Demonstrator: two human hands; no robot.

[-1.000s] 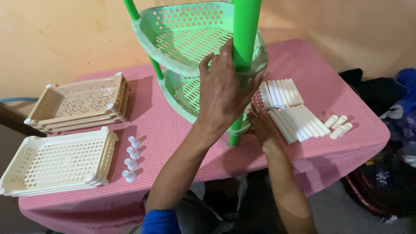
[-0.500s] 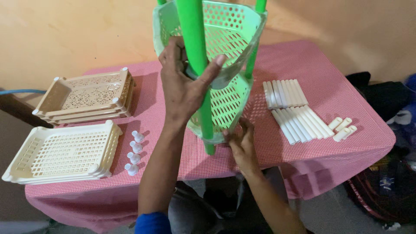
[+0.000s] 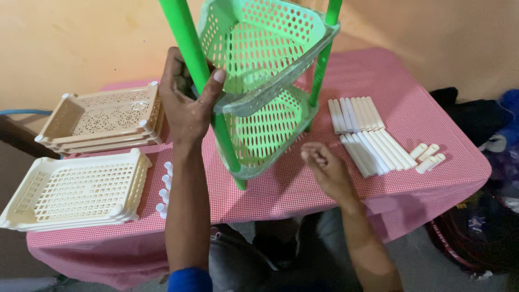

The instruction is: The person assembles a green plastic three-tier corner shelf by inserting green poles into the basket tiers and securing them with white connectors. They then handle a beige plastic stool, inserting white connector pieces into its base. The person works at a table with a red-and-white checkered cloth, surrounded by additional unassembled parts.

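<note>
Here the worktop (image 3: 432, 116), under a pink checked cloth, runs out of view at the lower left, and its far edge is hidden behind the rack (image 3: 265, 81). This green rack of perforated baskets stands tilted on the cloth, its top cut off by the frame. The left hand (image 3: 186, 103) is closed around the rack's front pole (image 3: 208, 86). The right hand (image 3: 327, 170) hovers loosely curled, holding nothing, just right of the lower basket. Two stacks of cream trays (image 3: 81, 189) lie at left. White tubes (image 3: 367, 138) lie in rows at right, three short ones beside them. Small white caps (image 3: 164, 192) sit partly hidden behind the left forearm.
</note>
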